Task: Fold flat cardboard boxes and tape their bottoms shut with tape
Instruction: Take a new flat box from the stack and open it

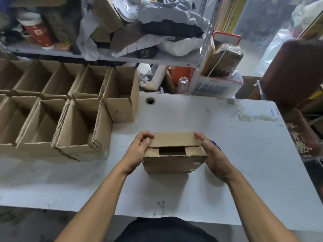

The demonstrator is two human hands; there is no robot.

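A small brown cardboard box stands on the white table, bottom side up. Its far flap is folded down flat and a dark rectangular gap stays open between the flaps. My left hand grips the box's left edge, with the thumb and curled fingers on the far flap's corner. My right hand lies flat against the box's right side, fingers straight. A bit of something purple shows behind my right hand. I see no tape roll.
Two rows of several folded open boxes fill the table's left part, the nearest close to my left hand. A round cable hole lies beyond the box. Cluttered shelves rise behind the table. A brown chair stands at right.
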